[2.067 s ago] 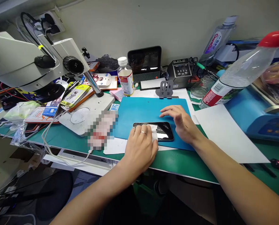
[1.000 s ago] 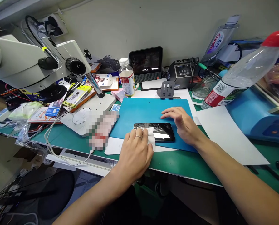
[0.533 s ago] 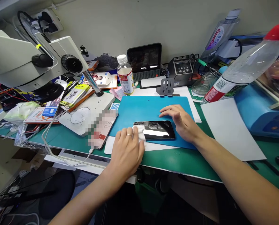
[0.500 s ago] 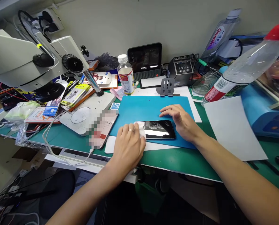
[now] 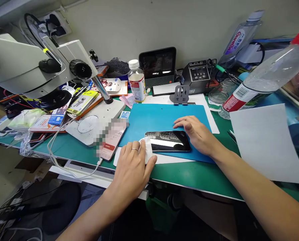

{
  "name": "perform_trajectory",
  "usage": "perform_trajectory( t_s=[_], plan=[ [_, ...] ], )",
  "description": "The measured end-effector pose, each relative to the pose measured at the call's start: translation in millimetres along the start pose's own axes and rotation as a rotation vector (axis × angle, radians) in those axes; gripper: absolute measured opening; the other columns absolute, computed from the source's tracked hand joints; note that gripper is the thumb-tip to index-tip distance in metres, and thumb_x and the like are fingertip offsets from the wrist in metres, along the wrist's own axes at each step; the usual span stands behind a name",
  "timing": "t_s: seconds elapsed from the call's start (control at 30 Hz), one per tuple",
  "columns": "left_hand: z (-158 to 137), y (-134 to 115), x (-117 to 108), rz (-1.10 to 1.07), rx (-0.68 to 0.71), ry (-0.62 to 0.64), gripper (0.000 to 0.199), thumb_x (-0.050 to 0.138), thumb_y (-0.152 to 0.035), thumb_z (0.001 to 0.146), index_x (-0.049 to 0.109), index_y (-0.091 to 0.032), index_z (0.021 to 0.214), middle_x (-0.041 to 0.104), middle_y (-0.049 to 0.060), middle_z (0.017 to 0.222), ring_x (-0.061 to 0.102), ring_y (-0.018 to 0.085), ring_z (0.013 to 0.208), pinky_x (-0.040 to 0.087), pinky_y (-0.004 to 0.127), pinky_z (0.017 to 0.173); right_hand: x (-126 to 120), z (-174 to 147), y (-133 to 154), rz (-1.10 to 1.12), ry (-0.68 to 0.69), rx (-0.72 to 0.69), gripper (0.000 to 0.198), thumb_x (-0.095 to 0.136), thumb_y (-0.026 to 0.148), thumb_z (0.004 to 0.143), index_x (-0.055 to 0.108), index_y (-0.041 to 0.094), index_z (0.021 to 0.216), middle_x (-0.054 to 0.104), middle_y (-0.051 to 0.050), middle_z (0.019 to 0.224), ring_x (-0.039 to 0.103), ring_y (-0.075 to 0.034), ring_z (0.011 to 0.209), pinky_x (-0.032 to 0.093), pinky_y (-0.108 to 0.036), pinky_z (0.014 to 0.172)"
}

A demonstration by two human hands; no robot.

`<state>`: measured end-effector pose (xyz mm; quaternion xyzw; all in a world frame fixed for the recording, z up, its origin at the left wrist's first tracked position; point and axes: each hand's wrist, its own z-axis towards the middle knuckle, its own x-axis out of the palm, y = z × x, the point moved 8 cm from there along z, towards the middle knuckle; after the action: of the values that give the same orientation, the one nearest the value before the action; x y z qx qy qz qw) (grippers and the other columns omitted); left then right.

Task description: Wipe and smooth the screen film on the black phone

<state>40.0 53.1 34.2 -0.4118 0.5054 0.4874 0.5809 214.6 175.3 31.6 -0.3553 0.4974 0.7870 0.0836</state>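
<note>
A black-screened smartphone (image 5: 171, 141) lies flat near the 6 o'clock edge of the blue mat (image 5: 154, 117) on the green bench (image 5: 184, 177). At its 9 o'clock end, the left hand's (image 5: 131, 166) fingers touch a white wipe (image 5: 148, 149); I cannot tell whether they pinch it. The right hand (image 5: 199, 136) is at 3 o'clock, thumb and fingers apart. A labelled bottle (image 5: 136, 85) stands at 11 o'clock.

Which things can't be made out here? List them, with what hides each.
All in the head view:
White tissue: partly covered by the left hand's grip.
Black phone: lower left corner hidden by the tissue.
Cabled phone: partly blurred by pixelation.
Microscope: cut off by the left edge.
Red-capped bottle: cap cut off by the right edge.
</note>
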Motion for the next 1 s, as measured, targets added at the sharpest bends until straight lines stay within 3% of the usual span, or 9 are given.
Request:
perform_trajectory(
  t_s=[0.23,0.6,1.0],
  plan=[
    [11.2,-4.8,0.9,0.022,0.008,-0.017,0.056,0.038,-0.044,0.105,0.048,-0.003,0.141,0.062,0.015,0.105,0.053,0.030,0.096,0.045,0.044,0.087,2.1,0.4,-1.1,-0.020,0.009,-0.030,0.067,0.021,0.070,0.096,0.071,0.027,0.094,0.070,-0.009,0.111,0.054,-0.029,0.114,0.043,-0.050,0.101],
    [21.4,-6.7,0.4,0.045,0.015,-0.007,0.047,0.038,-0.035,0.106,0.050,-0.005,0.140,0.061,0.012,0.100,0.055,0.028,0.091,0.044,0.040,0.081,3.9,0.4,-3.2,-0.032,0.021,-0.027,0.067,0.020,0.069,0.097,0.072,0.026,0.097,0.069,-0.009,0.114,0.053,-0.029,0.117,0.043,-0.049,0.102],
    [15.5,-8.8,-0.6,0.015,0.000,-0.041,0.045,0.036,-0.030,0.105,0.049,-0.004,0.140,0.061,0.012,0.101,0.054,0.028,0.093,0.044,0.041,0.082,2.3,-0.2,-4.0,-0.024,-0.003,-0.013,0.067,0.021,0.070,0.096,0.072,0.027,0.097,0.069,-0.009,0.115,0.053,-0.029,0.118,0.042,-0.050,0.104]
  ],
)
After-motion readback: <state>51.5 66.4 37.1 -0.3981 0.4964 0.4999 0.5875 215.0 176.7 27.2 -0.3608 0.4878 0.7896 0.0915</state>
